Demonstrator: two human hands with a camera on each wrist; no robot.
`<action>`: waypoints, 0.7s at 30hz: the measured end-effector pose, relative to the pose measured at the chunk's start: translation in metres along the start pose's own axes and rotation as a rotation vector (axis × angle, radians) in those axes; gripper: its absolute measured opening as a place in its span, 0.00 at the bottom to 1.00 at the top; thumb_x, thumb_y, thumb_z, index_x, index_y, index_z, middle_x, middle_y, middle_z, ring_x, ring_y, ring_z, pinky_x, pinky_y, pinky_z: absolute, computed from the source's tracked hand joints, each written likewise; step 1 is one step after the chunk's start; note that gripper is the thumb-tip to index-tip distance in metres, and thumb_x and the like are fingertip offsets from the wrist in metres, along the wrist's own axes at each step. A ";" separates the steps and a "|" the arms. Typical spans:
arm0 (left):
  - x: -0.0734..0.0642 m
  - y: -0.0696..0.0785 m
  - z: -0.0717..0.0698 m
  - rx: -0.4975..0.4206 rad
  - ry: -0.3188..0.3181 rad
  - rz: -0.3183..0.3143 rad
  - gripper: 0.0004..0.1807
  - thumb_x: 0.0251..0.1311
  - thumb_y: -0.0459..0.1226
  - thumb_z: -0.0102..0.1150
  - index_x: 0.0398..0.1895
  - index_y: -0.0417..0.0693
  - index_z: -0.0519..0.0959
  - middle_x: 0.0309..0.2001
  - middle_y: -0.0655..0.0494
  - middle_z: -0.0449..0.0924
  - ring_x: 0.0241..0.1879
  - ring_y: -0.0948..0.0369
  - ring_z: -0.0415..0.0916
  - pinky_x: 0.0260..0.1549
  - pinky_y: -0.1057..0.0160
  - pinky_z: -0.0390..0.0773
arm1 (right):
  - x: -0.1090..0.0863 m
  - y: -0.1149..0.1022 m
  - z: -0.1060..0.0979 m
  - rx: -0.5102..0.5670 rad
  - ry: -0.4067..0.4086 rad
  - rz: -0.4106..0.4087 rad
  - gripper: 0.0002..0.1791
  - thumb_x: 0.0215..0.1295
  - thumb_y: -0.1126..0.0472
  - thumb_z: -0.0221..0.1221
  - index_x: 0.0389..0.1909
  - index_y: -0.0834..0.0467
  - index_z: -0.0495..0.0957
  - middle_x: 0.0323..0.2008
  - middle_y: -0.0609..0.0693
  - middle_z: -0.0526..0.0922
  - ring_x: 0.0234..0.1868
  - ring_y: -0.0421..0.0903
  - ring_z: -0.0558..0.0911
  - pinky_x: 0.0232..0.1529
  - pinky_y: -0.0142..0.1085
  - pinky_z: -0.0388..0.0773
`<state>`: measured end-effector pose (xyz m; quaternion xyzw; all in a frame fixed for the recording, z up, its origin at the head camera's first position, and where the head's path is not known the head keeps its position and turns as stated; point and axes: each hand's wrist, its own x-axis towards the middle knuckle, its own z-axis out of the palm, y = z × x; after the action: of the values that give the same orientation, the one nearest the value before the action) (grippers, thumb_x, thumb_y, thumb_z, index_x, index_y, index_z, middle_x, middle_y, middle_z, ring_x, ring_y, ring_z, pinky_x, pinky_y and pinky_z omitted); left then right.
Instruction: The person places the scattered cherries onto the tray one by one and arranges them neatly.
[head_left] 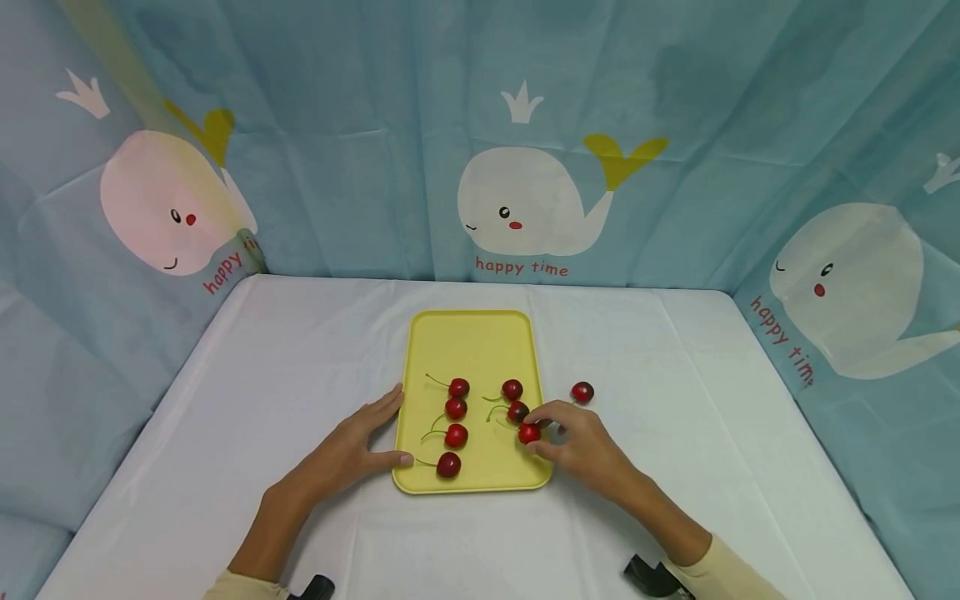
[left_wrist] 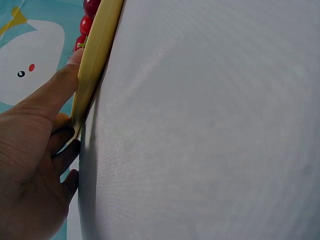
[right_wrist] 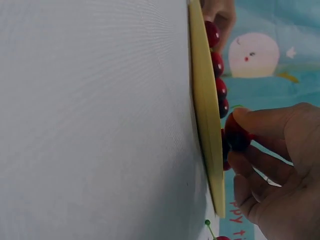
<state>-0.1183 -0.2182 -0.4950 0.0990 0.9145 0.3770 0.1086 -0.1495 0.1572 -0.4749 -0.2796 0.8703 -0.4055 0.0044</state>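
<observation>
A yellow tray (head_left: 480, 342) lies on the table, bearing several red cherries with green stems. On its left side is a column of cherries, with one cherry (head_left: 448, 465) nearest me. My right hand (head_left: 581, 442) pinches a cherry (head_left: 529, 433) between thumb and fingers over the tray's right side, just below two cherries (head_left: 517, 412) lying there. In the right wrist view the pinched cherry (right_wrist: 237, 134) appears close to the tray surface; whether it touches cannot be told. My left hand (head_left: 341, 450) rests along the tray's left edge, thumb on the rim (left_wrist: 95, 60), fingers spread beside it.
A loose cherry (head_left: 582, 392) lies on the white tablecloth (head_left: 675, 400) to the right of the tray. Blue curtains (head_left: 337, 167) with whale prints stand behind and on both sides of the table.
</observation>
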 end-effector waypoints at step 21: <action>0.001 0.002 0.000 0.002 -0.003 -0.009 0.61 0.54 0.59 0.78 0.86 0.52 0.55 0.85 0.55 0.50 0.84 0.41 0.47 0.78 0.32 0.54 | 0.001 0.000 0.010 -0.097 -0.052 -0.047 0.18 0.57 0.67 0.78 0.48 0.55 0.87 0.48 0.44 0.88 0.51 0.44 0.86 0.55 0.42 0.86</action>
<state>-0.1187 -0.2170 -0.4938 0.0953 0.9152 0.3752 0.1117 -0.1482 0.1499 -0.4811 -0.3100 0.8817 -0.3555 0.0038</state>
